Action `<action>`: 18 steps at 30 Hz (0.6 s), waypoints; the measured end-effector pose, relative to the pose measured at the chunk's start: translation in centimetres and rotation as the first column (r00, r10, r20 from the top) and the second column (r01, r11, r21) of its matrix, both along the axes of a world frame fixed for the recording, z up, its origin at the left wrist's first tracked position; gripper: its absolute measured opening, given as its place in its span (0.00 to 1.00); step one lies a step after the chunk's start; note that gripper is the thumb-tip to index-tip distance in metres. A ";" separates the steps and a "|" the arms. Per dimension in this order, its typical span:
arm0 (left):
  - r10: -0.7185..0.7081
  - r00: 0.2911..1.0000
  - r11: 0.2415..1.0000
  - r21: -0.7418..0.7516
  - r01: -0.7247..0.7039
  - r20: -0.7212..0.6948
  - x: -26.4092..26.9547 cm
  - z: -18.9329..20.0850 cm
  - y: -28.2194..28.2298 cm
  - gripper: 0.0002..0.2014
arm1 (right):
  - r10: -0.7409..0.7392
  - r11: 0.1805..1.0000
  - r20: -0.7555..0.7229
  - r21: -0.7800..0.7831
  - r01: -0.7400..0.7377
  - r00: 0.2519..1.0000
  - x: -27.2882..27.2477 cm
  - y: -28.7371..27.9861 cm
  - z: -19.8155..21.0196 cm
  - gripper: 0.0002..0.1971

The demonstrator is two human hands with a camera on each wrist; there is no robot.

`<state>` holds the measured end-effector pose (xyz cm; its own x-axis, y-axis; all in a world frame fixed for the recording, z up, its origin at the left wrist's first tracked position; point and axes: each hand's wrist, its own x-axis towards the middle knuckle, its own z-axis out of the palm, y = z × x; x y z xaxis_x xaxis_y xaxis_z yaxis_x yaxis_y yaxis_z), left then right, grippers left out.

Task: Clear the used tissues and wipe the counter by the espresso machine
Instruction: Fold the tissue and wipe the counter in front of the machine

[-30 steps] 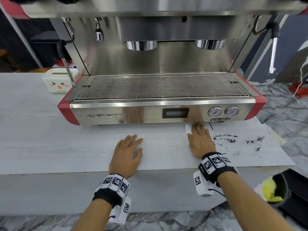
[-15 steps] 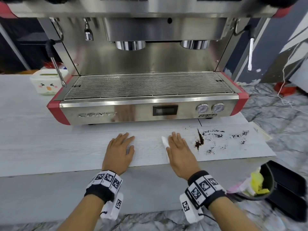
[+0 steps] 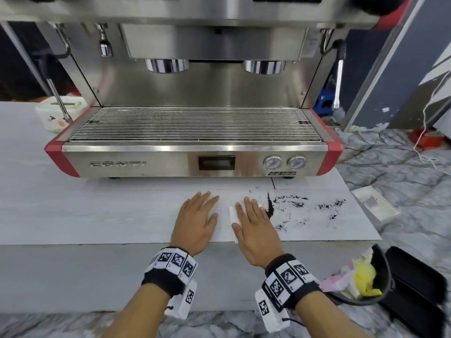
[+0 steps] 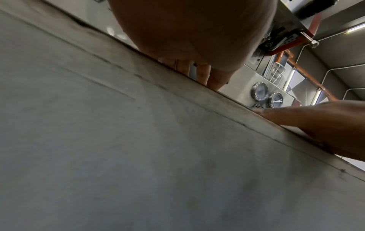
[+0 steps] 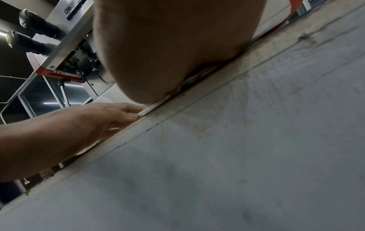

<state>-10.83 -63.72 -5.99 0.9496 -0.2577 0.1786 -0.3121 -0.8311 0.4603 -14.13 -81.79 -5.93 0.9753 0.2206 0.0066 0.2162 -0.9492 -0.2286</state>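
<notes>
My right hand (image 3: 253, 223) lies flat, fingers straight, pressing a folded white tissue (image 3: 233, 217) onto the pale counter (image 3: 97, 215) in front of the espresso machine (image 3: 195, 142). The tissue's edge (image 5: 152, 107) pokes out under the palm in the right wrist view. Just right of that hand a dark ridge of coffee grounds (image 3: 269, 207) is piled up, with more scattered grounds (image 3: 324, 206) further right. My left hand (image 3: 197, 217) rests flat and open on the counter beside it, holding nothing. In the left wrist view the left fingers (image 4: 203, 75) lie on the counter edge.
A black bin (image 3: 380, 276) with yellow and pink used tissues (image 3: 361, 279) sits low at the right, below the counter edge. A white tissue box (image 3: 57, 113) stands behind the machine's left steam wand (image 3: 57, 98). A flat white tray (image 3: 374, 206) lies off the counter's right end.
My right hand has slid the tissue left and toward me, dragging grounds into a dark ridge. The left hand has stayed flat on the counter. The head view has shifted.
</notes>
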 end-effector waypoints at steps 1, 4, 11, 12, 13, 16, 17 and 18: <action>0.004 1.000 1.000 0.004 -0.004 -0.004 0.0 -0.1 -0.9 0.25 | 0.003 1.000 -0.002 0.003 -0.003 1.000 0.1 -0.7 -0.1 0.43; 0.009 1.000 1.000 0.027 -0.009 -0.012 -0.1 -0.5 -3.0 0.27 | 0.012 0.999 0.015 0.036 -0.012 1.000 0.3 -2.4 -0.4 0.46; 0.036 0.999 0.992 0.125 -0.033 -0.021 0.0 -1.1 -4.1 0.25 | -0.008 0.998 0.021 0.057 0.007 1.000 0.9 -6.6 -1.0 0.40; 0.036 0.999 0.992 0.126 -0.033 -0.018 0.0 -1.1 -4.1 0.25 | -0.013 0.999 0.028 0.051 0.012 1.000 1.1 -7.1 -1.0 0.40; 0.037 0.999 0.991 0.126 -0.034 -0.020 0.0 -1.1 -4.1 0.26 | -0.018 0.999 0.030 0.046 0.017 0.999 1.2 -7.4 -1.0 0.39; 0.038 0.999 0.990 0.136 -0.034 -0.024 -0.1 -1.0 -4.3 0.29 | -0.043 0.995 0.063 0.094 0.037 0.997 1.5 -7.4 -0.6 0.38; 0.038 0.999 0.990 0.138 -0.034 -0.025 -0.1 -1.0 -4.3 0.29 | -0.044 0.993 0.081 0.109 0.035 0.996 1.7 -7.0 -0.5 0.37; 0.038 0.999 0.990 0.137 -0.034 -0.025 -0.1 -1.0 -4.3 0.29 | -0.036 0.992 0.092 0.121 0.025 0.995 1.9 -6.4 -0.3 0.36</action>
